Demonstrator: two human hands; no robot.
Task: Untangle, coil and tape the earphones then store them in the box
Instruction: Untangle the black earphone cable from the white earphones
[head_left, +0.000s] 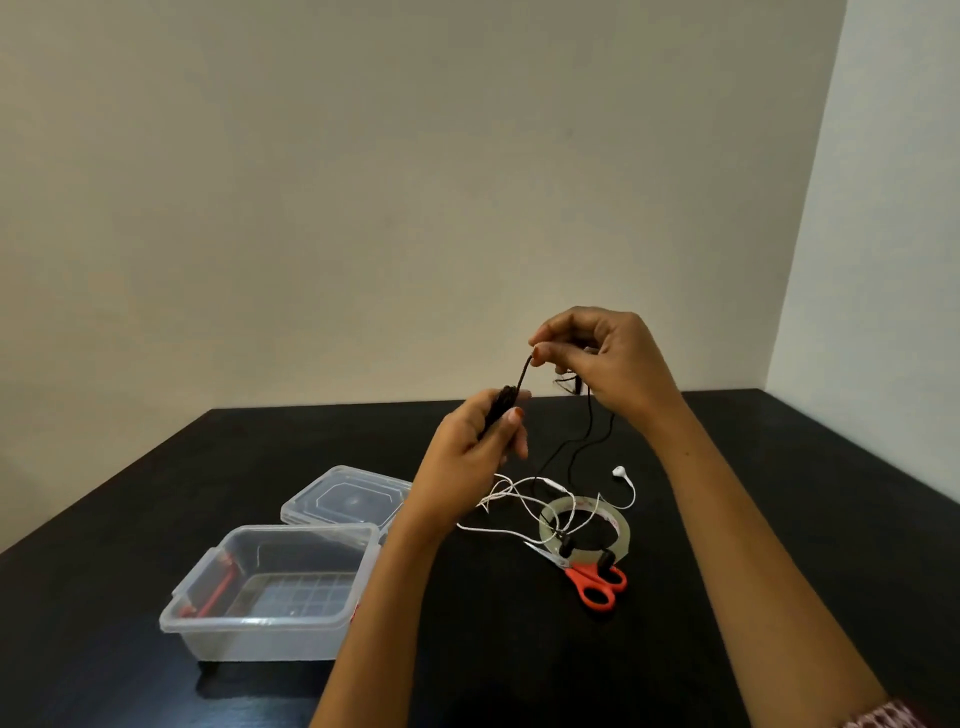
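The left hand (475, 449) is raised above the black table (841, 499) with its fingers curled round a small bundle of the black earphones (521, 376), clamped on the gathered loops; the right hand (597, 358) is held a little higher and just beside it, thumb and forefinger pressed together on the same black cable; a short stretch of cable runs taut from the bundle up to that pinch; more black cable hangs from under the right hand down to the table, where it leads to two black earbuds lying at the roll of clear tape (622, 527), one inside the ring and one at its near edge; a pair of white earphones (619, 472) lies loose and looped on the table under the hands, some of its cable crossing over the tape roll; scissors (597, 584) with orange handles lie just in front of the tape, their blades pointing left; to the left stands an open clear plastic box (260, 631) with something red inside, what it is I cannot tell; its clear lid (345, 501) lies flat just behind it.
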